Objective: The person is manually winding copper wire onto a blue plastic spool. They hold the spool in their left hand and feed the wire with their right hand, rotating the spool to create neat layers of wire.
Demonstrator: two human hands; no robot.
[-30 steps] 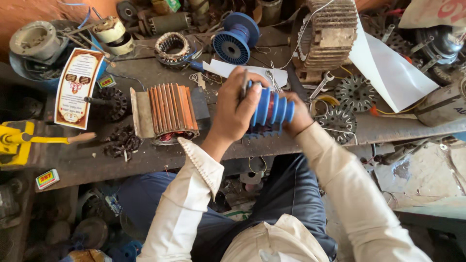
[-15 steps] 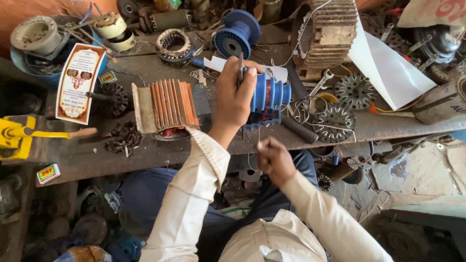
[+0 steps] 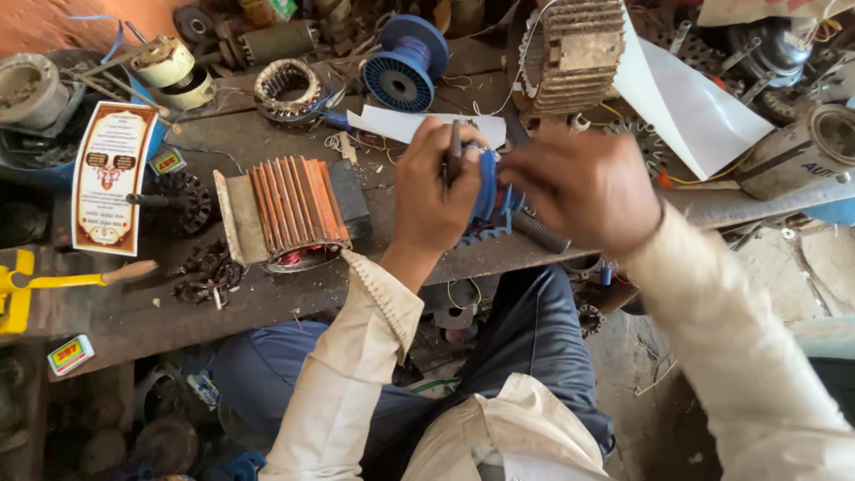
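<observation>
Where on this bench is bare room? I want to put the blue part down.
One bare strip lies along the near bench edge, between the orange finned block and the yellow handled tool. Another lies between the printed card and that block. The back, around the blue spool and white sheet, is crowded.

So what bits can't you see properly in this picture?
Head view, the only one:
- Blue ribbed part: mostly hidden by the left hand and right hand.
- Right hand: motion-blurred, fingertips unclear.
- Thin dark tool: tip hidden in the left hand.
- Grey cylinder: cut off by the right edge.
</observation>
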